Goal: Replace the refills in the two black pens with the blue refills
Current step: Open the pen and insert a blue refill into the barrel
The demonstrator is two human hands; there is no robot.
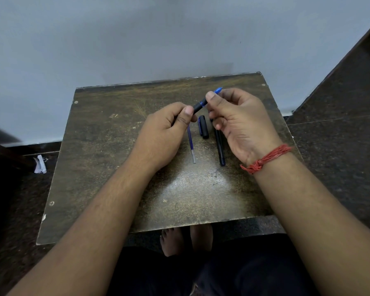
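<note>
Both hands work one pen held up over the table: left hand pinches the black barrel end, right hand grips the blue tip section. Looks like the tip's being screwed, on or off, can't tell which. Best bet: keep barrel still w/ left, twist only w/ right, stay in line so threads don't cross. Spare blue refill, a cap & 2nd black pen lie on the table below.

Both forearms reach forward. The left hand curls its fingers, thumb pressed against the forefinger; the right hand pinches opposite, palm up.
</note>
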